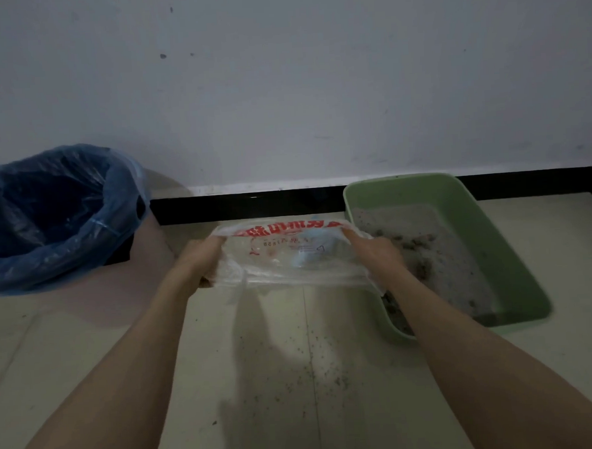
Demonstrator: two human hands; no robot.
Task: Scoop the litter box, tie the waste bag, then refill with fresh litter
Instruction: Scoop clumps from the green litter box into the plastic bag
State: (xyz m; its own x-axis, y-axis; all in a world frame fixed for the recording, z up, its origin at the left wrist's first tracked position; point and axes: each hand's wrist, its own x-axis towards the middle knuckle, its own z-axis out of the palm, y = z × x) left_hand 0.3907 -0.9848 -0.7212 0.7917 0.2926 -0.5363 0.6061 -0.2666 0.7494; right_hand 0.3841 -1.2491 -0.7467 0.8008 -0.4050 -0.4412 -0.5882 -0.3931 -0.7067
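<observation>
Head view: two hands point(200, 263) point(378, 254), one bag point(289, 255).

From my remote seat I see thin, crinkled clear plastic in the waste bag point(289, 255) — glossy film with red print along its twelve o'clock edge. The litter box point(457, 195) at three o'clock looks like smooth, matt green plastic, and the litter point(425, 238) inside is grey, coarse and clumpy. At nine o'clock the bin liner point(82, 232) is translucent blue plastic film, wrinkled and faintly shiny. The floor point(88, 338) is pale, smooth tile with a dull sheen — dusted with dark grains point(316, 371) at six o'clock. The wall point(280, 87) is matt painted plaster, lightly scuffed.
</observation>
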